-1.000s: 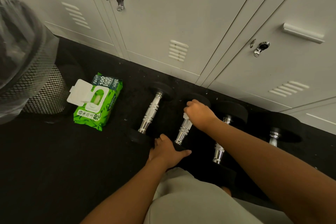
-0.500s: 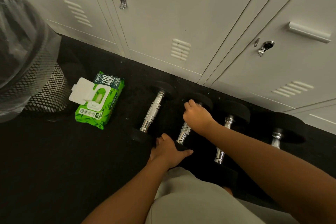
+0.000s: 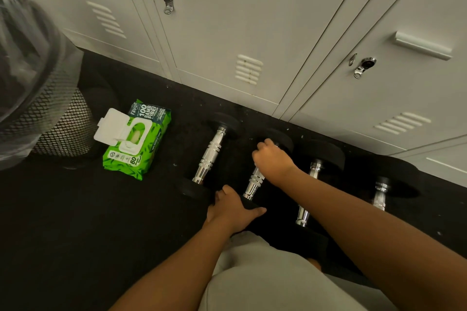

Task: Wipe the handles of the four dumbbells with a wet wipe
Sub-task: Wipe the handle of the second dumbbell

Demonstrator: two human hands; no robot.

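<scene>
Several dumbbells with chrome handles and black heads lie side by side on the dark floor. My right hand point(image 3: 273, 160) is closed around the upper part of the second dumbbell's handle point(image 3: 254, 183); a wipe under the fingers is hidden. My left hand point(image 3: 232, 207) presses on that dumbbell's near black head. The first dumbbell point(image 3: 211, 153) lies free to the left. The third dumbbell point(image 3: 312, 184) and the fourth dumbbell point(image 3: 380, 193) lie to the right, partly behind my right forearm.
A green wet wipe pack point(image 3: 135, 139) with its white lid flipped up lies left of the dumbbells. A mesh bin point(image 3: 50, 118) with a clear liner stands at the far left. White lockers point(image 3: 252, 33) line the back. My knee point(image 3: 265, 275) fills the bottom.
My right hand has slid up the second dumbbell's handle toward its far head, showing more chrome below it. My left hand has stayed on the near head.
</scene>
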